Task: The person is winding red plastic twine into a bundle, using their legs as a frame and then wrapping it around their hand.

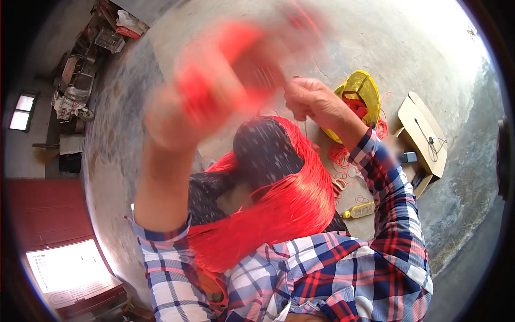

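My left hand (174, 121) is raised on the left, smeared by motion, and closed around a blurred red bundle (222, 70) that looks like cord. The bundle's exact shape is lost in the blur. To its right, my right hand (314, 99) is closed in a pinch, with a thin red strand (306, 127) hanging just under the fingers. Below both hands, a thick skein of glossy red cord (300, 201) lies across my lap and curves around my knee (263, 150) in dark, light-flecked trousers.
On the floor at right stands a yellow basket (370, 88) with red material inside. Loose red cord (339, 155), scissors (338, 185) and a yellow bottle (360, 210) lie near it. Farther right is an open cardboard box (426, 134). Clutter (78, 86) lines the left wall.
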`<state>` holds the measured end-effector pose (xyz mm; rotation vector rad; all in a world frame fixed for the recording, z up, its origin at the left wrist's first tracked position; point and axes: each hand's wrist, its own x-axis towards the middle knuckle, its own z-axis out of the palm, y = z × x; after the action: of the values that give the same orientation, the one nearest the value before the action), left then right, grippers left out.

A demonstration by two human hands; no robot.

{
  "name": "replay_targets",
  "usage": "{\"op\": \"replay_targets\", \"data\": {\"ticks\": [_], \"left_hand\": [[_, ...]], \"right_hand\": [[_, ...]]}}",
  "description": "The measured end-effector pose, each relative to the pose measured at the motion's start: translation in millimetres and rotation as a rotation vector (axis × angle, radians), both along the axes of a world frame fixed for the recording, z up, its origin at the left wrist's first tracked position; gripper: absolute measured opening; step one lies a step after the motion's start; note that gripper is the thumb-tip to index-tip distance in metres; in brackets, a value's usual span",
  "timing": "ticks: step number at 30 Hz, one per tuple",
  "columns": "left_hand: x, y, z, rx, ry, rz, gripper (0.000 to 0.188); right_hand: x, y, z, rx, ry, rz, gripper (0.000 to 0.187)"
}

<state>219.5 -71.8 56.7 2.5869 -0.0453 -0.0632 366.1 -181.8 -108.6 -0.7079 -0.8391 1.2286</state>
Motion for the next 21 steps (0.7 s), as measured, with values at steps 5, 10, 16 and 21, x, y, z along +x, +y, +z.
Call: {"op": "replay_targets", "data": {"ticks": [5,10,16,21], "left_hand": [[-17.2,15.5,-2.1,0.789,-0.24,0.193,0.027],[-95.3,-5.7,-5.9,-1.11,0.042,-0.027,0.056],[-108.9,61.0,19.8,0.356,-0.689,0.511,0.044],[-176.8,31.7,10.7,0.402,0.613,0.432,0.043]], "right_hand": [[-19.5,-0.5,29.9,0.021,0.079,0.17,0.035],[-60.9,15.1,34.9,0.003,0.205,0.105,0.04],[-104.2,50.5,63.0,-0.064,0.197,0.426,0.043],[-156.9,100.6,84.8,-0.095,-0.015,0.469,0.043]]}}
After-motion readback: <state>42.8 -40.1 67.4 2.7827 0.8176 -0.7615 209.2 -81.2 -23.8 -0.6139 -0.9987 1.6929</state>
